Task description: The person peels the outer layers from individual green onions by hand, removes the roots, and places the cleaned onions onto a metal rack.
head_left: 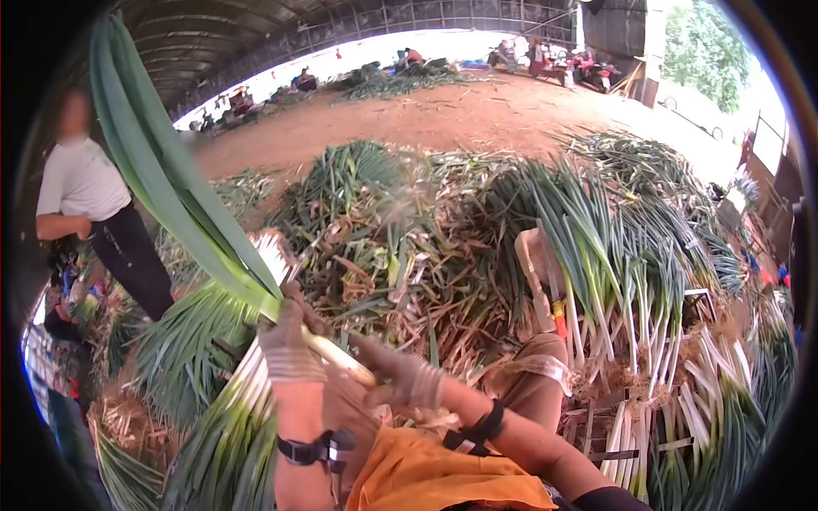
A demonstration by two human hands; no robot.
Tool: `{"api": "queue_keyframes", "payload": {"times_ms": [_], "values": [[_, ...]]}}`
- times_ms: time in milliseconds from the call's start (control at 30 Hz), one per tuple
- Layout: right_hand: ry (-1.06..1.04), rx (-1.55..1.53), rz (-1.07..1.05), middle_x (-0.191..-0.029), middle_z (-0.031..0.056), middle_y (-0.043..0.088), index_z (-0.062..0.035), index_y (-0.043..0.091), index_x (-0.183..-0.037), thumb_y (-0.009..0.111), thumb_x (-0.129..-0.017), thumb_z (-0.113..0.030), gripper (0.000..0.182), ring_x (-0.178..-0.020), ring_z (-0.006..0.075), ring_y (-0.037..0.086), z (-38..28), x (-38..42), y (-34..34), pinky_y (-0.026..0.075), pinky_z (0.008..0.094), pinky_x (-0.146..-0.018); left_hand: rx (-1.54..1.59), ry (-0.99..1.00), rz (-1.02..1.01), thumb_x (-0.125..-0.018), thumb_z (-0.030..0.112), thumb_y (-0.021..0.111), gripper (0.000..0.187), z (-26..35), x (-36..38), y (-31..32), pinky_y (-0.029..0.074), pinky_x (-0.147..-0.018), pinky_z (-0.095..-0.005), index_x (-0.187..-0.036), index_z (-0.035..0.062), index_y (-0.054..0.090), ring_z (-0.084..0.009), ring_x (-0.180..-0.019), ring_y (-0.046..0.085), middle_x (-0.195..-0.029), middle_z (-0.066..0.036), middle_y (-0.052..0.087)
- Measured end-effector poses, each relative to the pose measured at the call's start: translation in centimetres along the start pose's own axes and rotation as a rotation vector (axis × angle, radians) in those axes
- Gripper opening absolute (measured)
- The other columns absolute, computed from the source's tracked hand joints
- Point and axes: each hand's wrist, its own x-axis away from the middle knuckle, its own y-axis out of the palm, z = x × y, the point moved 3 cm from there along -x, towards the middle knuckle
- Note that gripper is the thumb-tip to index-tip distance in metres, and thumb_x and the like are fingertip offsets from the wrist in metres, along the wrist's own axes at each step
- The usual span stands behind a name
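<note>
My left hand, in a dirty glove, is closed around the stalk of a big leek. The leek slants across the view, its long green leaves rising to the upper left and its pale lower end pointing toward my lap. At that pale end is my right hand, also gloved, with the forefinger above the stalk and the thumb below it. Its other fingers are partly hidden. Beside my left arm lies a bundle of leeks, white ends up and green leaves downward.
A heap of loose leaves and trimmings covers the ground ahead. Leek bundles stack at my right, beside a pale chair-like frame. A person in a white shirt stands at left. Bare earth and seated people lie farther back.
</note>
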Motion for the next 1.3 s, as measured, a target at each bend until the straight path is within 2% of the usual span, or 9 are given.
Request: {"api": "queue_keyframes", "payload": {"times_ms": [100, 200, 333, 433, 800, 1000, 1133, 1267, 1300], "values": [[0.405, -0.496, -0.138, -0.086, 0.003, 0.058, -0.0012, 0.044, -0.122, 0.058, -0.086, -0.02, 0.043, -0.073, 0.009, 0.054, -2.4, 1.6, 0.2, 0.046, 0.0247, -0.065, 0.131, -0.105, -0.164, -0.086, 0.014, 0.053, 0.035, -2.2, 0.4, 0.0, 0.043, -0.05, -0.0318, -0.117, 0.0017, 0.045, -0.0142, -0.051, 0.045, -0.065, -0.003, 0.044], [0.451, -0.527, -0.349, -0.082, 0.0018, 0.058, -0.0002, 0.049, -0.113, 0.056, -0.087, -0.021, 0.034, -0.071, 0.0076, 0.055, -2.8, 3.4, -0.5, 0.046, 0.0233, -0.063, 0.518, -0.19, -0.642, -0.085, 0.012, 0.055, 0.038, -3.1, 2.0, 0.4, 0.043, -0.053, -0.032, -0.12, 0.0012, 0.044, -0.0142, -0.054, 0.045, -0.065, -0.003, 0.045], [0.669, -1.38, 0.27, -0.083, 0.0053, 0.062, -0.0018, 0.055, -0.109, 0.058, -0.085, -0.013, 0.026, -0.068, 0.0099, 0.057, 7.3, 5.6, 1.8, 0.047, 0.0217, -0.062, 0.263, -0.268, -0.434, -0.08, 0.009, 0.061, 0.04, -7.4, 0.6, -1.6, 0.044, -0.055, -0.0309, -0.117, 0.0026, 0.047, -0.0135, -0.058, 0.046, -0.067, -0.002, 0.046], [0.266, 0.093, 0.397, -0.072, 0.0042, 0.059, -0.0036, 0.058, -0.108, 0.06, -0.082, -0.005, 0.026, -0.061, 0.0071, 0.052, -0.8, 6.9, 0.3, 0.045, 0.0213, -0.053, 0.158, -0.317, -0.267, -0.082, 0.014, 0.062, 0.035, -8.4, 1.6, -1.1, 0.044, -0.052, -0.0306, -0.114, 0.007, 0.05, -0.0146, -0.058, 0.051, -0.067, -0.002, 0.049], [0.559, -0.187, 0.345, -0.064, 0.0026, 0.058, -0.0013, 0.063, -0.083, 0.073, -0.07, -0.012, 0.02, -0.057, 0.0105, 0.052, 1.8, 8.1, -1.2, 0.044, 0.0268, -0.052, 0.171, -0.321, -0.354, -0.078, 0.014, 0.066, 0.042, -9.7, 2.0, -0.8, 0.046, -0.051, -0.0313, -0.115, 0.0047, 0.048, -0.0151, -0.054, 0.052, -0.065, -0.003, 0.051], [0.24, 0.533, 0.111, -0.069, 0.0125, 0.058, -0.0064, 0.063, -0.084, 0.074, -0.065, -0.019, 0.025, -0.058, 0.0229, 0.053, -1.6, 9.8, -0.8, 0.044, 0.0319, -0.055, 0.106, -0.288, -0.32, -0.076, 0.012, 0.067, 0.048, -9.6, 2.5, -0.8, 0.047, -0.052, -0.0316, -0.117, 0.0023, 0.045, -0.0151, -0.055, 0.053, -0.065, -0.003, 0.052], [0.01, -0.054, 0.368, -0.073, 0.004, 0.061, -0.0054, 0.061, -0.081, 0.071, -0.072, -0.015, 0.017, -0.074, 0.015, 0.059, -0.1, 10.3, -2.6, 0.046, 0.0294, -0.066, 0.149, -0.22, -0.303, -0.076, 0.012, 0.067, 0.048, -8.9, 3.1, 0.2, 0.048, -0.051, -0.0312, -0.117, 0.001, 0.044, -0.0147, -0.054, 0.052, -0.065, -0.002, 0.051], [0.238, -0.469, 0.1, -0.078, 0.0051, 0.061, -0.0024, 0.062, -0.086, 0.067, -0.077, -0.011, 0.013, -0.075, 0.014, 0.057, 2.2, 10.1, -3.2, 0.047, 0.0258, -0.066, 0.167, -0.088, -0.312, -0.077, 0.011, 0.066, 0.047, -5.7, 1.0, 0.7, 0.047, -0.047, -0.0282, -0.116, -0.0007, 0.044, -0.0136, -0.053, 0.051, -0.065, -0.001, 0.051], [0.065, -0.183, 0.052, -0.078, 0.0088, 0.062, -0.0028, 0.062, -0.088, 0.064, -0.079, -0.013, 0.014, -0.074, 0.0169, 0.058, 1.7, 9.8, -3.0, 0.048, 0.0269, -0.066, 0.127, 0.011, -0.369, -0.077, 0.009, 0.065, 0.044, -4.4, -0.3, 0.5, 0.046, -0.044, -0.0271, -0.115, -0.0012, 0.045, -0.0126, -0.053, 0.05, -0.064, -0.001, 0.051]]}}
